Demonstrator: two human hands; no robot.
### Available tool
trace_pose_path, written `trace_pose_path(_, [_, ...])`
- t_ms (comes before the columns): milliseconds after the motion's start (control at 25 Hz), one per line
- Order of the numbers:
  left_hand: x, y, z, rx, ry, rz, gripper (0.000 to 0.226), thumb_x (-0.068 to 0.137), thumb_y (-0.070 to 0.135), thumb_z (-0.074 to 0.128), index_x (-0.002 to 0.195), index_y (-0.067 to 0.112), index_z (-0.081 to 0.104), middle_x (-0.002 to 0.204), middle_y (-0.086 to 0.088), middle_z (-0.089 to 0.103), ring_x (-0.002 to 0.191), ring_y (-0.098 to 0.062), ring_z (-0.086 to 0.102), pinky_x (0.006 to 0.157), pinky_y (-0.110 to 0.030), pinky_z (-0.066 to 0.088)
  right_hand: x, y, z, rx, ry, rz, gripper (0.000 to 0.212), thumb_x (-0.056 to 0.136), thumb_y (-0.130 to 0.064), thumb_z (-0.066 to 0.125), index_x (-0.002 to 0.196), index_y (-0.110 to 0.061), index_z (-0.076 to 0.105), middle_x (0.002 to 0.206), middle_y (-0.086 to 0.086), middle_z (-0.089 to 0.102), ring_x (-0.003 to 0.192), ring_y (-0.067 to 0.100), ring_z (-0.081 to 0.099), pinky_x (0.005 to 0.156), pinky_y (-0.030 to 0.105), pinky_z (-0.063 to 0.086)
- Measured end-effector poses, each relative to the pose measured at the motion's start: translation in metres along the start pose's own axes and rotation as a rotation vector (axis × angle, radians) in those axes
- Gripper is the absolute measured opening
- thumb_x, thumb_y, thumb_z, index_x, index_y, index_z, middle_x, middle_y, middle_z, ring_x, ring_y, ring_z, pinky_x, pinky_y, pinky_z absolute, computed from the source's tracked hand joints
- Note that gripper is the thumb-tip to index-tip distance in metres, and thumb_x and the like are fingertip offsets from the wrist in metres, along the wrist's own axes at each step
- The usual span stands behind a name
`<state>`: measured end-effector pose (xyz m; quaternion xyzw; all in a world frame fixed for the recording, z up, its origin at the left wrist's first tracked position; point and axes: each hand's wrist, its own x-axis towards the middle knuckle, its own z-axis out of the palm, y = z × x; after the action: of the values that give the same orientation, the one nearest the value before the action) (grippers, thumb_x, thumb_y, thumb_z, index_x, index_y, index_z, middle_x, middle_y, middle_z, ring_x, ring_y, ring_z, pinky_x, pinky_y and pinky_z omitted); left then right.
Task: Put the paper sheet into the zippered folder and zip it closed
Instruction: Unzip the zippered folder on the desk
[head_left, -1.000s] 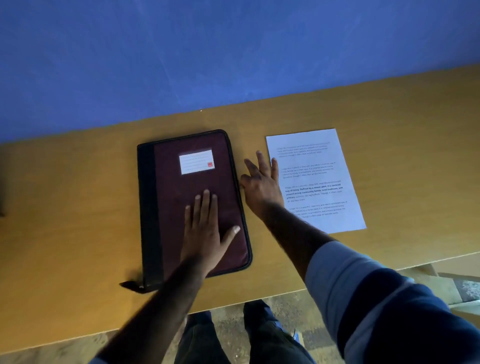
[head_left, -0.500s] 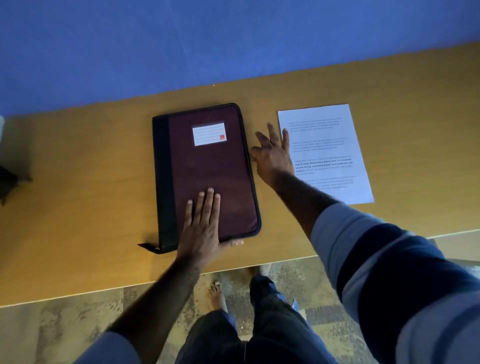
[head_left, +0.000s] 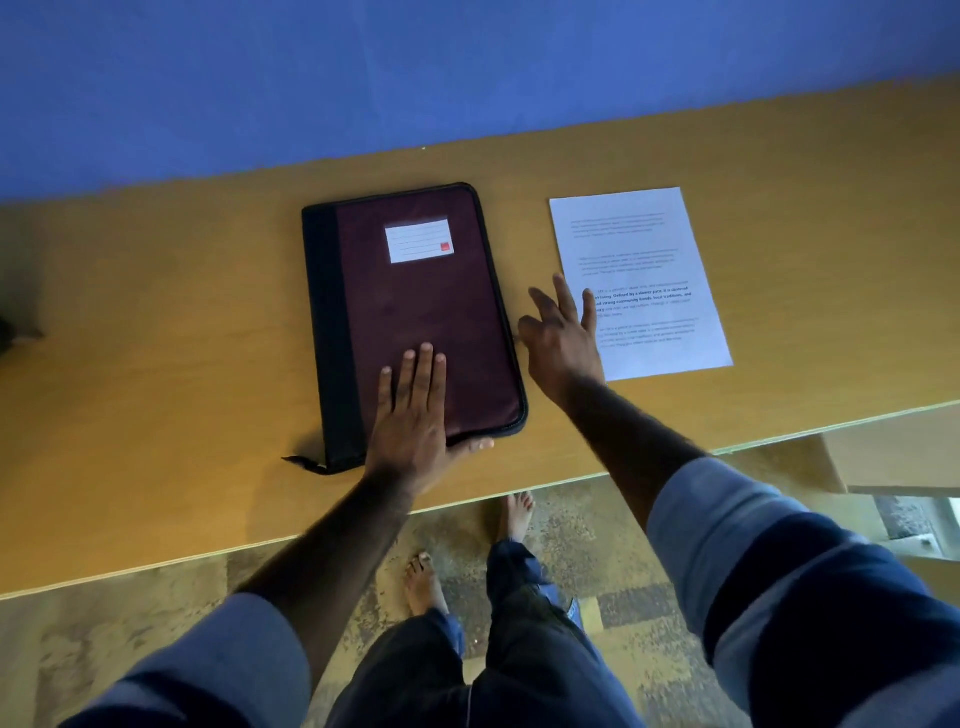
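The zippered folder (head_left: 415, 322) lies flat and closed at the centre of the frame on the table (head_left: 156, 364), its dark spine toward the left and a white label (head_left: 420, 240) near its upper edge. A zipper pull tab (head_left: 301, 461) sticks out from its lower left corner. Your left hand (head_left: 413, 421) rests palm down on the folder's lower part, fingers (head_left: 426, 364) straight and held together, the thumb lying along the folder's lower edge. It grips nothing.

To the right of the folder, the paper sheet (head_left: 641, 249) lies flat on the table, printed side up, apart from the folder with a strip of bare table between them. Your right hand (head_left: 563, 340) sits in that strip just beside the folder's right edge, fingers (head_left: 563, 299) spread apart, with the outermost one over the sheet's left margin. You cannot tell whether that hand touches the folder's edge. It holds nothing.

Behind the table, a blue wall (head_left: 467, 78) fills the top of the frame.
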<state>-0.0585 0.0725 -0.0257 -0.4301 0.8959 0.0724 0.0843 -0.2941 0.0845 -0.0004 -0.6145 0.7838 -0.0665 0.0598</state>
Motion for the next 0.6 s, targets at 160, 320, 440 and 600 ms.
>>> trace_pose_path(160, [0.001, 0.001, -0.002, -0.013, 0.012, -0.004, 0.128, 0.076, 0.099, 0.016, 0.162, 0.005, -0.002, 0.171, -0.015, -0.006, 0.159, -0.032, -0.003, 0.127, -0.055, 0.005, -0.039, -0.004, 0.008, 0.069, 0.014, 0.076, 0.022, 0.088, 0.003, 0.056, 0.091, -0.016, 0.069, 0.157, 0.014, 0.043, 0.156, 0.039, 0.01, 0.12, 0.069, 0.007])
trace_pose_path(320, [0.0, 0.0, 0.0, -0.002, 0.001, -0.02, 0.127, 0.076, 0.099, 0.013, 0.161, 0.007, -0.008, 0.171, -0.014, -0.012, 0.158, -0.03, -0.008, 0.127, -0.055, 0.002, -0.076, -0.013, 0.017, 0.101, 0.025, 0.152, 0.02, 0.088, 0.002, 0.055, 0.09, -0.015, 0.066, 0.159, 0.016, 0.041, 0.156, 0.04, 0.01, 0.12, 0.069, 0.008])
trace_pose_path(440, [-0.002, 0.001, -0.002, -0.002, -0.01, -0.013, 0.129, 0.074, 0.099, 0.018, 0.161, 0.008, -0.007, 0.171, -0.013, -0.012, 0.159, -0.031, -0.006, 0.127, -0.055, 0.003, -0.099, -0.021, 0.02, 0.104, 0.043, 0.183, 0.022, 0.088, 0.004, 0.054, 0.089, -0.016, 0.064, 0.16, 0.014, 0.039, 0.157, 0.038, 0.008, 0.121, 0.067, 0.007])
trace_pose_path(600, [-0.024, -0.025, 0.001, -0.048, 0.026, -0.056, 0.126, 0.075, 0.098, 0.024, 0.162, 0.013, -0.007, 0.17, -0.011, -0.02, 0.158, -0.03, -0.008, 0.127, -0.055, -0.001, -0.121, -0.034, 0.024, 0.11, 0.073, 0.212, 0.022, 0.089, 0.005, 0.051, 0.088, -0.014, 0.06, 0.161, 0.016, 0.038, 0.157, 0.038, 0.007, 0.122, 0.066, 0.007])
